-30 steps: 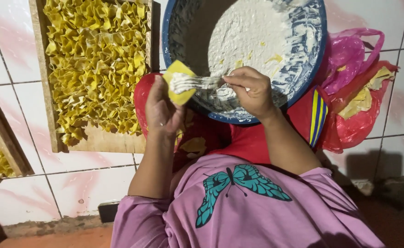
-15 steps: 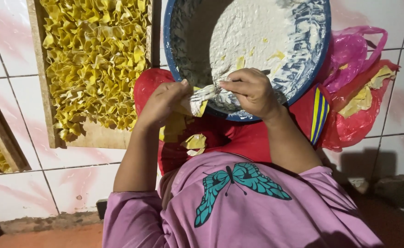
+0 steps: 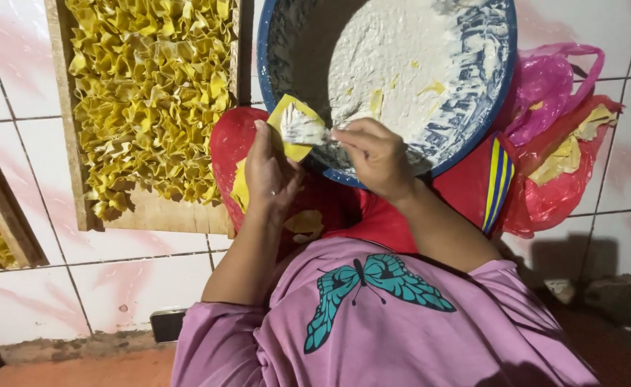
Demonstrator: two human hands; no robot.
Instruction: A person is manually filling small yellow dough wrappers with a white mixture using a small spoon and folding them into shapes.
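My left hand (image 3: 269, 172) holds a small yellow square wrapper (image 3: 295, 127) with a dab of white paste on it, just at the near rim of a blue basin (image 3: 487, 115). The basin holds white paste (image 3: 401, 57) smeared over its inside. My right hand (image 3: 373, 154) grips a thin utensil whose tip rests on the wrapper's paste; most of the utensil is hidden by the fingers. Loose yellow wrappers (image 3: 240, 188) lie on a red plastic bag (image 3: 229, 143) under my left hand.
A wooden tray (image 3: 158, 211) packed with several folded yellow wrappers (image 3: 150, 93) lies left of the basin on the white tiled floor. A second tray edge (image 3: 0, 208) shows far left. Pink and red plastic bags (image 3: 552, 143) with yellow scraps sit at right.
My left hand has lifted the yellow wrapper back up from the lap to the basin rim. My right hand has put paste on it with the utensil.
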